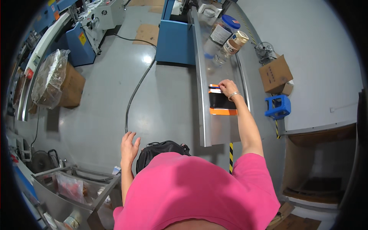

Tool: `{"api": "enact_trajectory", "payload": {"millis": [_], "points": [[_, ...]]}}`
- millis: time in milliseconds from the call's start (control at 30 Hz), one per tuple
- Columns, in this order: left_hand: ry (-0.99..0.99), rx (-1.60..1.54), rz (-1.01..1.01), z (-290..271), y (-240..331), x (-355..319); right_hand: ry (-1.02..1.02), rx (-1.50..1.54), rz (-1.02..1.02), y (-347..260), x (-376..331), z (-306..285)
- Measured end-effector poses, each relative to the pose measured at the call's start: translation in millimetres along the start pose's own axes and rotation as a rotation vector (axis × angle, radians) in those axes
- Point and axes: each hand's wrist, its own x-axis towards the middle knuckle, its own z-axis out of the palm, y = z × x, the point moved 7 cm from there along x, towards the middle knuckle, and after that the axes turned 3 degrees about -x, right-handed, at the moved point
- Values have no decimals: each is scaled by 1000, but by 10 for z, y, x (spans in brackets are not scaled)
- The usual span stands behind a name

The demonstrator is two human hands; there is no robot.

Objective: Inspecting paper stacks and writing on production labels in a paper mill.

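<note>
My right hand (227,88) reaches forward onto a long metal tray (205,126) and touches the far end of a flat black piece with orange edges (221,104) lying on it; fingers are curled on its top edge, a bracelet on the wrist. My left hand (129,145) hangs free at my left side with fingers spread, holding nothing, above the grey floor and next to a black bag (161,151).
Jars and bottles (224,38) stand at the tray's far end. A blue machine (174,36) sits left of the tray. A blue stool (278,106) and cardboard box (275,73) are right. A cable (134,96) crosses the floor; a metal cart (73,188) is lower left.
</note>
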Motion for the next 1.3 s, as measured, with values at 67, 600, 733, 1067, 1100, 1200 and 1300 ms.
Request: {"api": "enact_trajectory", "payload": {"millis": [67,600,733,1067,1100,1200,1300], "points": [[3,6,6,-104,-90,45,127,99,-93,33,82,-84],[-10,67,-28,-614,-421,974,739,786,421,854,1226,36],[26,86,-191,-737,-744,956,659,643,627,421,1133,-89],[-2,14,-350,-666,-1126,1304,664,824,621,69,360,39],[-22,19,-355,-694,-1179,1320,661,878,646,9,397,89],[-19,-5,-394,-903,-1387,1334,642,889,869,398,352,548],[-100,-15,-358,-1031,-1659,1541,827,161,986,1359,-195,858]]}}
